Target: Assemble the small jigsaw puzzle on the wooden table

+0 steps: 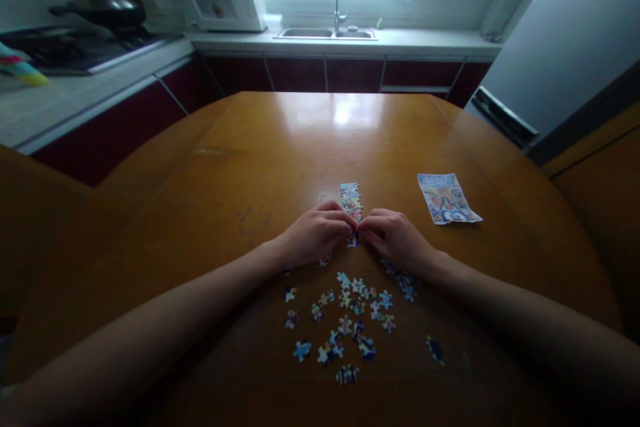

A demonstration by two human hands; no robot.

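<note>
My left hand [316,235] and my right hand [395,237] meet fingertip to fingertip at the near end of a joined strip of puzzle pieces [351,199] on the wooden table [260,167]. Both hands have curled fingers pinching at a small puzzle piece [353,238] between them. Several loose puzzle pieces [350,320] lie scattered on the table just in front of my wrists. One dark piece [435,349] lies apart at the right.
A printed picture sheet [448,197] lies on the table to the right of the hands. Beyond the table are a counter with a sink and tap [338,13], a microwave [223,3], a wok on a stove [103,10] and a grey fridge [565,47].
</note>
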